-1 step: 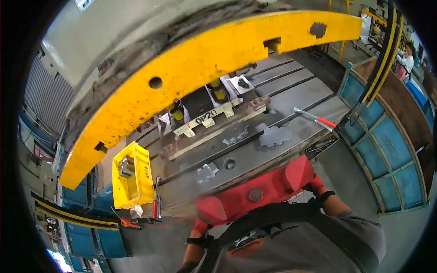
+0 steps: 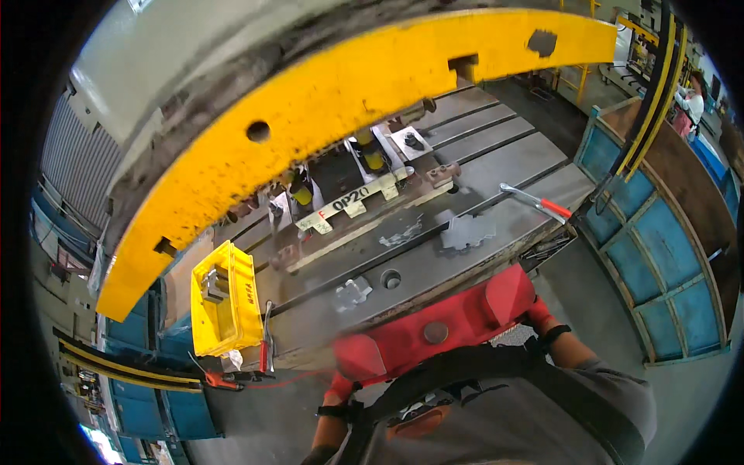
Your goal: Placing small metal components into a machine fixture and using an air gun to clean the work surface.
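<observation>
Both my hands wear red gloves. My left hand (image 2: 339,387) is at the left end of a red two-hand control console (image 2: 435,332), and my right hand (image 2: 540,312) is at its right end. The console's end guards hide the fingers of both hands. A round dark button (image 2: 435,333) sits in the middle of the console. Beyond it lies the slotted steel press bed (image 2: 511,167), carrying a die with a pale labelled bar (image 2: 355,201). Over the die hangs the press's yellow upper beam (image 2: 341,101).
On the bed's left stands a yellow crate (image 2: 229,302) with metal blocks inside, a wrench (image 2: 266,337) beside it. Another red-handled wrench (image 2: 536,203) lies at the right edge. Black-and-yellow posts (image 2: 655,101) and blue panels (image 2: 659,248) flank the press. A person (image 2: 688,105) stands far right.
The yellow upper beam has risen slightly, away from the die. My hands, the console and the things on the bed look unmoved.
</observation>
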Demonstrator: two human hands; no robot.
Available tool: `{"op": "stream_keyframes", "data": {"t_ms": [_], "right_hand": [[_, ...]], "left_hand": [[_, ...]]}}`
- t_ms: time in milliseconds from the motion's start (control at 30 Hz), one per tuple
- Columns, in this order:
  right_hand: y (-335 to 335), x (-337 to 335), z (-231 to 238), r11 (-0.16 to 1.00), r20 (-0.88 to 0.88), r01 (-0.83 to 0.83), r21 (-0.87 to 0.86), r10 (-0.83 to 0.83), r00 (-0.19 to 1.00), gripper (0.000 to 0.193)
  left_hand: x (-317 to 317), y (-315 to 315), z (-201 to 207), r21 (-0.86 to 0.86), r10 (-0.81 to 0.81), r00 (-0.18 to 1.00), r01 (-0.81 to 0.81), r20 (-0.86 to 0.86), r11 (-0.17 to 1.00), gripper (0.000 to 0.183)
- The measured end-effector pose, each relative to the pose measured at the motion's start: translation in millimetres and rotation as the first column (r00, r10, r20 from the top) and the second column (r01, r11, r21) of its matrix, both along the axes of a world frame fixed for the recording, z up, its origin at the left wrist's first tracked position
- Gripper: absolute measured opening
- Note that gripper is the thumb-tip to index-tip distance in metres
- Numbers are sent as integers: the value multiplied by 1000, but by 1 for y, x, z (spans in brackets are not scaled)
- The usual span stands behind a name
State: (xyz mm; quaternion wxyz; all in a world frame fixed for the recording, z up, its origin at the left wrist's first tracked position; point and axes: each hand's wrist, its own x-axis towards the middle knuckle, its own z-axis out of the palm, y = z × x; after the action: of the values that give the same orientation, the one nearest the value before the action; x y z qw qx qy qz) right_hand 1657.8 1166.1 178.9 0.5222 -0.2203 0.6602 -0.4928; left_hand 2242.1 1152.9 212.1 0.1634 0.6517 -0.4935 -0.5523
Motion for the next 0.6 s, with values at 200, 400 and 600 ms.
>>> {"op": "stream_keyframes", "data": {"t_ms": [200, 400, 600], "right_hand": [[-8, -36, 59, 985, -423, 131, 111, -73, 903, 42], [-87, 0, 142, 931, -378, 222, -289, -324, 867, 37], [-150, 42, 159, 970, -385, 97, -221, -178, 906, 28]], "left_hand": [[80, -30, 14, 124, -13, 998, 5, 67, 992, 32], [9, -97, 188, 3, 102, 994, -101, -45, 995, 31], [-21, -252, 211, -434, -79, 947, -68, -312, 898, 31]]}}
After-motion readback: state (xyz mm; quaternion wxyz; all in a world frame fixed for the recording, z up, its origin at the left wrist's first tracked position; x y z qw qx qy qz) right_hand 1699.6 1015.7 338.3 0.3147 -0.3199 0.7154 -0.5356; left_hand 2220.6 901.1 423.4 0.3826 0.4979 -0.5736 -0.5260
